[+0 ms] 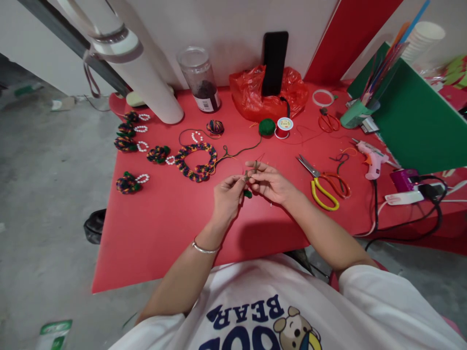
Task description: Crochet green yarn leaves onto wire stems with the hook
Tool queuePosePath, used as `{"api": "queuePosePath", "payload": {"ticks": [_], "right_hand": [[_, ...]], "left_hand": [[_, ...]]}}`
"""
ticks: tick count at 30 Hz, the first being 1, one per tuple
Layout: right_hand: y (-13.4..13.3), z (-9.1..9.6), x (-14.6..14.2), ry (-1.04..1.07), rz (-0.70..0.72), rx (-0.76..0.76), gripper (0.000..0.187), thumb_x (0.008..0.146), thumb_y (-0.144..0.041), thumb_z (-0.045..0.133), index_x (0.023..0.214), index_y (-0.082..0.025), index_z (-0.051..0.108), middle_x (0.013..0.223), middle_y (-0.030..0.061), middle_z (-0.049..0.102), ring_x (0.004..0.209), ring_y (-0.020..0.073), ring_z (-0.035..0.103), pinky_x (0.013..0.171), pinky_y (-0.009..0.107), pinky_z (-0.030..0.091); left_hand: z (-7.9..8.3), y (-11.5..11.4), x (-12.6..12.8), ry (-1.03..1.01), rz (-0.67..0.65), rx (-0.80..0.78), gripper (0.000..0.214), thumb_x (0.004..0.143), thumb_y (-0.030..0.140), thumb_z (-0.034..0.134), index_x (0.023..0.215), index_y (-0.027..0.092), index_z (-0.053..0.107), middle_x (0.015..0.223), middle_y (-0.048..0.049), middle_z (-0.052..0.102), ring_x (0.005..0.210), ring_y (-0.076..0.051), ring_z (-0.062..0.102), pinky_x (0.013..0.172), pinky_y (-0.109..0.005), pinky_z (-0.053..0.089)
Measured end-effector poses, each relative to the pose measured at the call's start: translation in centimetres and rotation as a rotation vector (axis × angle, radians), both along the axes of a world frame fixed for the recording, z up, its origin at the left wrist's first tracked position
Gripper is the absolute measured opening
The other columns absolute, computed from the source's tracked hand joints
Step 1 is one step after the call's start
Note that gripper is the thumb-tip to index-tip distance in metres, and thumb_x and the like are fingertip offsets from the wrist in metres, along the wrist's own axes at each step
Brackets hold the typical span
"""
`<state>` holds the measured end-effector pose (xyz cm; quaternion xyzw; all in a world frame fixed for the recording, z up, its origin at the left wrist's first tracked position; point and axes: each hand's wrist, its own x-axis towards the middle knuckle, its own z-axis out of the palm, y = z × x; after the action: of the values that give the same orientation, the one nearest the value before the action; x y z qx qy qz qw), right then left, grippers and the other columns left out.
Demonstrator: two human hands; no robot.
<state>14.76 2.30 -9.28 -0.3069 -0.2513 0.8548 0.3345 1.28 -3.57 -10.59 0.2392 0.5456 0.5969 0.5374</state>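
My left hand [226, 196] and my right hand [269, 182] meet above the middle of the red table [153, 233]. Both are pinched on a small knotted cord piece [248, 178] with a green end below the left fingers. A green cord [243, 151] trails from the work back toward a green yarn ball [267, 127]. A heart-shaped multicoloured braid [195, 161] lies just left of my hands.
Several small braided pieces with pearl loops [128, 183] lie at the table's left. Yellow-and-orange scissors [323, 185], a glue gun [372, 159], a power strip [404, 197], a red thread spool [283, 127], a jar [200, 78], a red bag [251, 97] and a phone [274, 62] stand around.
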Motion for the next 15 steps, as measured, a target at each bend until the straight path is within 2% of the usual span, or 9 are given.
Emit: {"api": "queuePosePath", "payload": {"ticks": [6,10,15], "right_hand": [[-0.35,-0.44,-0.33,-0.071,-0.042,0.106,0.047,0.066,-0.020,0.087,0.109,-0.021,0.068,0.081,-0.0052,0.068,0.059,0.0081,0.064,0.044,0.017,0.046],[-0.41,-0.63,-0.56,-0.124,-0.087,0.154,0.048,0.064,-0.024,0.089,0.107,-0.021,0.068,0.086,-0.0045,0.067,0.059,0.0073,0.062,0.040,0.017,0.039],[-0.50,-0.91,-0.81,-0.189,-0.127,0.172,0.047,0.062,-0.029,0.090,0.103,-0.022,0.070,0.089,-0.0035,0.068,0.057,0.0057,0.059,0.039,0.016,0.037]], "left_hand": [[0.29,-0.01,-0.07,-0.038,-0.004,0.004,0.026,0.071,0.037,0.081,0.077,0.014,0.070,0.058,0.0030,0.062,0.033,-0.004,0.038,0.030,-0.020,0.027],[0.57,-0.03,-0.10,-0.049,-0.010,0.004,0.028,0.070,0.038,0.082,0.076,0.014,0.069,0.059,0.0033,0.062,0.032,-0.003,0.036,0.030,-0.019,0.026],[0.76,-0.09,-0.15,-0.070,-0.019,0.008,0.031,0.068,0.040,0.084,0.076,0.015,0.067,0.058,0.0046,0.061,0.032,-0.003,0.034,0.030,-0.020,0.027]]}}
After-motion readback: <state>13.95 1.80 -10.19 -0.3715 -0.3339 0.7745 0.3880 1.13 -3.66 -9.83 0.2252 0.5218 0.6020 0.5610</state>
